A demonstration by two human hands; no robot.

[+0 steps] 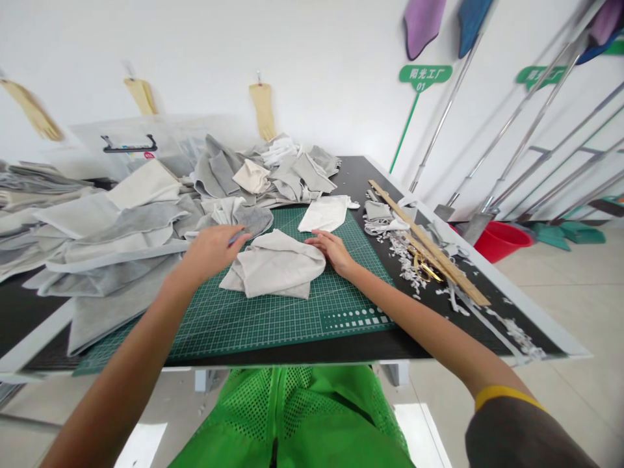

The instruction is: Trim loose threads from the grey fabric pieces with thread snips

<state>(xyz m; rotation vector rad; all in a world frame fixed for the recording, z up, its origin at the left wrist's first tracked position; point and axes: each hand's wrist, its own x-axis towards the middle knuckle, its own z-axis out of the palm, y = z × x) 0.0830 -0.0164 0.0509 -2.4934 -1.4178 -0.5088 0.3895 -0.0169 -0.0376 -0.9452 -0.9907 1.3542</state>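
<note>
On the green cutting mat [273,326] lies the rumpled grey cloth [277,263]. My left hand [213,251] pinches a small bluish item [234,238]; my right hand [333,251], loosely open, meets the cloth's edge. I judge light pressure best over the folds.

This is a workshop for cloth, or a small factory room. Below the left grip [214,250] and the right grip [335,252], a cutting mat [263,331] covers part of the tabletop [361,348]. Left of the left grip there are piles of cloth [121,224]; right of the right grip lie scissors [425,266], a wooden strip [429,240] and many scraps [408,260]. Farther right, a green sign [425,74] reads "阳光工厂 01", which means Sunshine Factory.
</note>
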